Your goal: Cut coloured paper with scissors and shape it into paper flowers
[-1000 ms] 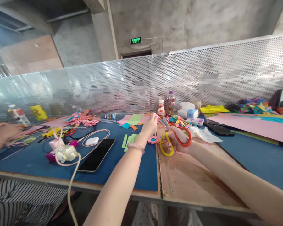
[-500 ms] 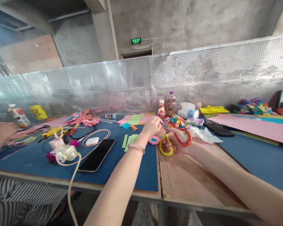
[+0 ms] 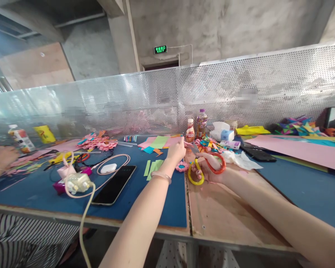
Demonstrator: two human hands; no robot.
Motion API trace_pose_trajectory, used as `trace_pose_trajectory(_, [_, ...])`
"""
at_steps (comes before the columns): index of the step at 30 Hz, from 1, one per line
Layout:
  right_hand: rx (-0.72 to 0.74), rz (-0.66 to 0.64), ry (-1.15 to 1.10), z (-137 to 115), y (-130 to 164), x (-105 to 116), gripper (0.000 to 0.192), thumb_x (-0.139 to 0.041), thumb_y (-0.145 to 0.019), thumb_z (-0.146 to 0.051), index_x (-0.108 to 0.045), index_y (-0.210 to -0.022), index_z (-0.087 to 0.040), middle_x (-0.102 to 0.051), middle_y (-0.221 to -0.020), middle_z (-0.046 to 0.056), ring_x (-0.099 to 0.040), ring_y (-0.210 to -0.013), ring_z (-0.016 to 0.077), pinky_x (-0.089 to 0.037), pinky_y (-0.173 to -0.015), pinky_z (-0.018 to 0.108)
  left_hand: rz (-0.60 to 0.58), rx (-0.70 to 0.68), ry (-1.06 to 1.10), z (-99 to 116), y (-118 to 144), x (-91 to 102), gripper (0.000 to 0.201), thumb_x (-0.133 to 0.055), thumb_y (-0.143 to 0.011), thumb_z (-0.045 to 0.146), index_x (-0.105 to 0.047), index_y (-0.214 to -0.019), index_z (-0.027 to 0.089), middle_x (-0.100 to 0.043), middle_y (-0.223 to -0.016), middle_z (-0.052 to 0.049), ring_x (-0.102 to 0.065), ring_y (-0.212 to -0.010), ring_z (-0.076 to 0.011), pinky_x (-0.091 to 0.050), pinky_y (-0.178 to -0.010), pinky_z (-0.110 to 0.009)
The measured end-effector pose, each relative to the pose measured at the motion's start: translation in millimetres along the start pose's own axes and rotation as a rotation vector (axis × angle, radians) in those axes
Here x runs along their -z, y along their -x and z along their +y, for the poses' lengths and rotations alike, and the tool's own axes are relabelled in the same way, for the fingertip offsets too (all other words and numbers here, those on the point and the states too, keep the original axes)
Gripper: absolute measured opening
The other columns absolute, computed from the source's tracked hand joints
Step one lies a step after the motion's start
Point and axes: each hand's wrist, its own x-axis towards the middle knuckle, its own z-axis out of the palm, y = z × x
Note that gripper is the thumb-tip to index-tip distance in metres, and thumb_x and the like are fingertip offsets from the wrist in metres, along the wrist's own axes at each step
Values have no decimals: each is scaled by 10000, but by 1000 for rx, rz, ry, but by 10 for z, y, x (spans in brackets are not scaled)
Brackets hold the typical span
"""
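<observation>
1. Scissors (image 3: 205, 168): one loop yellow, one orange-red, short grey blades pointing up and away twd the back of the bench; held just above the bare wooden strip of the table (image 3: 212, 212), centre of view; blades look a little apart at a thin pink paper strip (image 3: 187, 143), exact gap too small to tell.
2. Right hand (image 3: 209, 172): fingers curled through both loops, closed on the scissors; forearm comes in from lower right.
3. Left hand (image 3: 176, 150): fingertips pinched shut on the pink paper strip, just left of the blades; clear bangle (image 3: 161, 175) on the wrist; forearm rises from bottom centre.
4. Near left on the blue mat: black phone (image 3: 113, 184) lying flat, white charger block w/ cream cable (image 3: 77, 183), white earbud case (image 3: 108, 168), coiled pink cable just beside it.
5. Small pink paper flower (image 3: 181, 166) on the mat btwn the two hands; green paper strips (image 3: 153, 166) to its left.
6. Farther back: stack of pink and green sheets (image 3: 159, 142), two small drink bottles (image 3: 195, 129), tissue pack (image 3: 222, 132), heap of pink cut-outs (image 3: 96, 141).
7. Far left: another person's hand (image 3: 1, 156) resting among paper scraps; striped sleeve at bottom left.
8. Right: large pink sheet (image 3: 298, 150), dark phone (image 3: 258, 153), coloured paper pile behind it.
9. Behind all: perforated metal screen (image 3: 240, 85); green exit sign (image 3: 160, 49) on the concrete wall.
</observation>
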Motion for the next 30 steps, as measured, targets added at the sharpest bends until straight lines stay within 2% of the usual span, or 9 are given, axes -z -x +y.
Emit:
trace_pose_trajectory(4, [-77,-43,-54,8,-17,15,316,-508,-874,-320,-523,-1143,-155,-556,-1131,75,-574,-943,182,-492,-791,383,-130,24,69,-79,31,-23,714,-420,-747,59,-167,-1410,138,-628,-1062,-175,-612,-944,-241,-429,-783,-310])
trace_pose_trajectory(7, [-123,-79,-86,10,-26,27,315,-509,-873,-320,-524,-1140,-153,-560,-1121,73,-577,-932,179,-496,-781,378,-219,36,215,-108,54,-46,756,-426,-731,47,-150,-1423,176,-614,-1121,-159,-601,-974,-242,-422,-810,-311])
trace_pose_trajectory(10, [-166,-117,-112,12,-35,45,313,-510,-873,-319,-525,-1137,-152,-562,-1114,72,-579,-924,176,-499,-774,373,-162,97,498,-118,33,-85,724,-426,-716,30,-260,-1398,207,-592,-1183,-123,-582,-1016,-220,-415,-854,-301])
trace_pose_trajectory(12, [-190,-141,-127,13,-44,59,313,-510,-873,-318,-524,-1138,-151,-562,-1112,72,-580,-921,175,-500,-772,372,-109,123,641,-119,-5,-116,662,-423,-701,18,-385,-1338,195,-601,-1175,-104,-578,-1019,-201,-410,-876,-288])
trace_pose_trajectory(16, [-227,-183,-157,15,-68,84,311,-510,-874,-324,-524,-1131,-151,-569,-1091,67,-584,-899,166,-502,-755,361,-63,167,728,-110,-95,-144,351,-428,-716,50,-653,-971,138,-678,-980,-91,-604,-926,-185,-423,-849,-269])
trace_pose_trajectory(18, [-239,-202,-170,16,-78,91,312,-491,-878,-360,-541,-1090,-137,-592,-1016,61,-593,-820,148,-506,-702,329,-21,213,765,-103,-123,-127,226,-442,-759,128,-667,-783,126,-687,-850,-95,-611,-848,-199,-432,-812,-291])
trace_pose_trajectory(21, [-248,-227,-192,17,-82,90,400,-419,-874,-446,-587,-923,-86,-610,-777,59,-562,-600,123,-479,-541,262,59,294,832,-91,-137,-81,251,-460,-799,254,-626,-659,129,-663,-736,-84,-601,-785,-205,-429,-782,-309])
trace_pose_trajectory(25, [-246,-253,-217,16,-75,75,441,-377,-832,-473,-583,-749,-92,-588,-637,62,-496,-463,110,-443,-462,243,121,394,964,-81,-124,-68,143,-575,-727,245,-584,-626,144,-637,-706,-57,-590,-786,-184,-421,-790,-298])
trace_pose_trajectory(30, [-245,-252,-216,3,-60,56,411,-372,-811,-465,-568,-721,-116,-588,-591,67,-501,-448,124,-445,-456,243,60,549,1227,-64,-107,-125,106,-637,-637,172,-534,-659,156,-595,-621,-16,-587,-635,-141,-469,-701,-301])
